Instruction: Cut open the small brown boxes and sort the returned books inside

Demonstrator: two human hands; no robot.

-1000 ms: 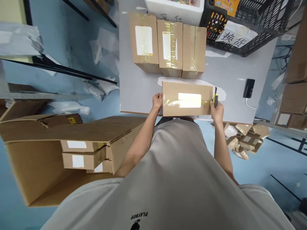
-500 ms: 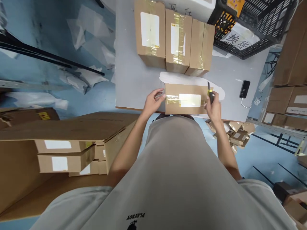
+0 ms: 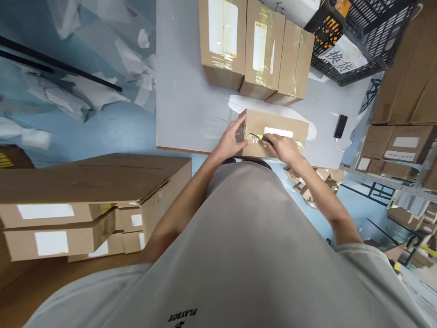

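A taped cardboard box (image 3: 290, 125) with a white label lies at the near edge of the grey table (image 3: 184, 100). My left hand (image 3: 232, 139) grips the box's left end, fingers curled round its corner. My right hand (image 3: 285, 148) is closed on a yellow and black utility knife (image 3: 260, 137), whose blade lies on the taped top near the left end.
Three taped boxes (image 3: 256, 50) stand in a row further back on the table. A black crate (image 3: 368, 32) with a paper sign sits at the back right, a phone (image 3: 340, 126) on a cable at the right. A big open carton (image 3: 85, 200) of small boxes stands at my left. Scrap cartons litter the floor.
My right hand has carried the knife from the box's right end across to its left end. My left hand has closed on the left corner. The view has swung to the left.
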